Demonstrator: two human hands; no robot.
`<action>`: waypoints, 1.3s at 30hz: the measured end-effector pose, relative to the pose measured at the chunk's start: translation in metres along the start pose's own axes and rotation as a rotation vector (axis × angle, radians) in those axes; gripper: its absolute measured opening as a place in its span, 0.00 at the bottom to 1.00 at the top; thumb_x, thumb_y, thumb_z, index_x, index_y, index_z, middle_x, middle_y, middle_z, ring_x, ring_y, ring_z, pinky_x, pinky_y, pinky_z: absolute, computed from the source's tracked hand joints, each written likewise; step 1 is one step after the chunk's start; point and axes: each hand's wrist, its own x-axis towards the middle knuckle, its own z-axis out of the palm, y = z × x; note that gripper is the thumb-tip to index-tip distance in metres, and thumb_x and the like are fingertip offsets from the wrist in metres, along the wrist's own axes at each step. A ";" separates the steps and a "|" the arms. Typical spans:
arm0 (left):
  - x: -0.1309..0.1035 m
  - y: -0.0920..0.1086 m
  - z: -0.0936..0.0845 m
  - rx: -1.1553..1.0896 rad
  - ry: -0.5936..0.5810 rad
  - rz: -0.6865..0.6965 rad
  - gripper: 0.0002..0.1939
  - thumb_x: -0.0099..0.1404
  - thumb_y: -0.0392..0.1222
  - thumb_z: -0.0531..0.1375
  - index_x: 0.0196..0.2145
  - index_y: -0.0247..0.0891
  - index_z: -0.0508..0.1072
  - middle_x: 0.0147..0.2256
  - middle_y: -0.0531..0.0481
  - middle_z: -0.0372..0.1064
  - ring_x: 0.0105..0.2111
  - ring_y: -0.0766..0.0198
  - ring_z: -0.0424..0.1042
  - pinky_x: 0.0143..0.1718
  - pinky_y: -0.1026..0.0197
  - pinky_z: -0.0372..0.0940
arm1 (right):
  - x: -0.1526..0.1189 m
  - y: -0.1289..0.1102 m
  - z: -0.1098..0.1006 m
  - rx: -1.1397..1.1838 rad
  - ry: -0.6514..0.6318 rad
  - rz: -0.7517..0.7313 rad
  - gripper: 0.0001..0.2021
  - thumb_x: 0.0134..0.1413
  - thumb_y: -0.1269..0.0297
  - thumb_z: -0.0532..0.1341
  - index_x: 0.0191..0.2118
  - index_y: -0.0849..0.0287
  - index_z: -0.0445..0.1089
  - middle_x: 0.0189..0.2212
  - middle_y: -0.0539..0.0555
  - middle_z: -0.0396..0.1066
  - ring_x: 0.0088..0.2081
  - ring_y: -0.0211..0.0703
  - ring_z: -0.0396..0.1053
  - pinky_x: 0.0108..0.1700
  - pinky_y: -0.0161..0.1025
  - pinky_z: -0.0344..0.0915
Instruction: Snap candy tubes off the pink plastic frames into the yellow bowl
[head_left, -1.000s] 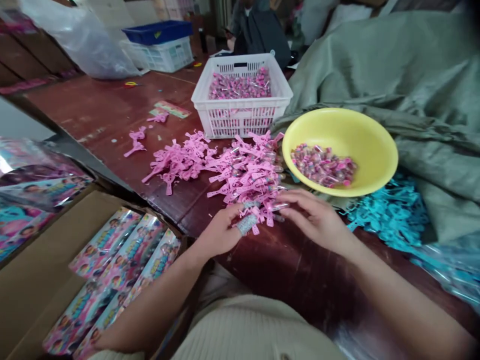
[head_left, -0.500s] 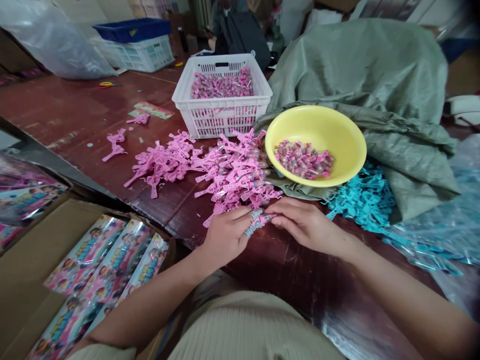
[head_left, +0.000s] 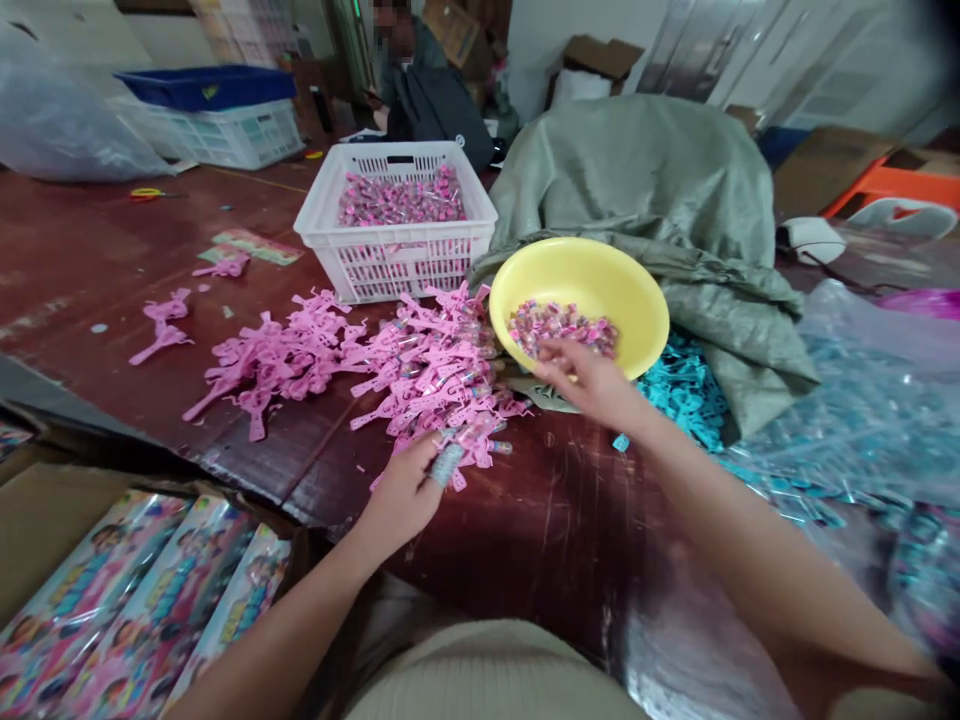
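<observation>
My left hand (head_left: pixel 411 490), with grey tape round its fingers, reaches to the near edge of a pile of pink plastic pieces fitted with small clear tubes (head_left: pixel 439 375). Its fingers are stretched out and blurred, touching the pieces. A loose-looking tube end (head_left: pixel 501 447) pokes out beside them. My right hand (head_left: pixel 589 383) is at the near rim of a yellow bowl (head_left: pixel 645 310), thumb and fingers apart, fingertips over the inside. In the bowl lie many small clear tubes with pink ends (head_left: pixel 566 325). Nothing shows in the right hand.
More pink pieces (head_left: pixel 277 355) lie to the left. Behind stands a white crate (head_left: pixel 397 270) of pink-ended tubes. Turquoise pieces (head_left: pixel 682 390) and a green sheet (head_left: pixel 637 180) are on the right. An open carton (head_left: pixel 67 490) holds printed packs at lower left. A person (head_left: pixel 420 90) sits beyond.
My hands were together around a pink piece with a tube. They have parted: the right hand moved up to the bowl, the left to the pile's edge. The view has shifted to the right.
</observation>
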 end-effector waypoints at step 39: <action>0.016 0.001 0.017 0.307 0.123 0.418 0.09 0.72 0.39 0.57 0.39 0.32 0.75 0.35 0.44 0.73 0.32 0.62 0.73 0.32 0.63 0.66 | -0.063 -0.035 0.044 0.624 -0.374 0.118 0.18 0.62 0.48 0.60 0.40 0.61 0.71 0.30 0.52 0.74 0.28 0.34 0.72 0.31 0.32 0.69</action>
